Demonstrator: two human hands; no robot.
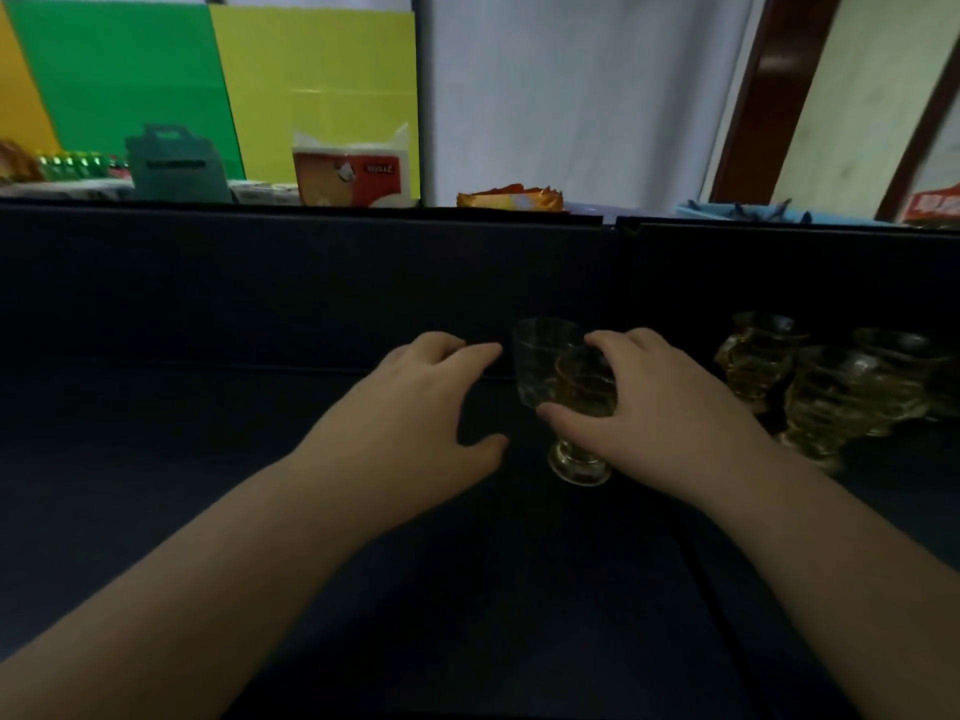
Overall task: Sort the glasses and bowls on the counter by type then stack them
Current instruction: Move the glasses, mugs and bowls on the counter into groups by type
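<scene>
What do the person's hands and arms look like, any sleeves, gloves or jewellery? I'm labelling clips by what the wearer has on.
Both the left hand and the right hand are bare, without gloves. The forearms show no sleeves, as far as the frame reaches. No rings, watch or bracelets are visible, though the picture is dim.

The footed glass [579,402] is clear, amber-tinted glass, glossy, with a smooth thick base, and the paler glass [540,356] behind it looks smooth and colourless. The cluster of amber glasses [810,387] has ribbed, wavy walls that catch highlights. The counter [363,589] is dark and matt, and the tissue pack [353,171] beyond it has a shiny plastic wrapper.
</scene>
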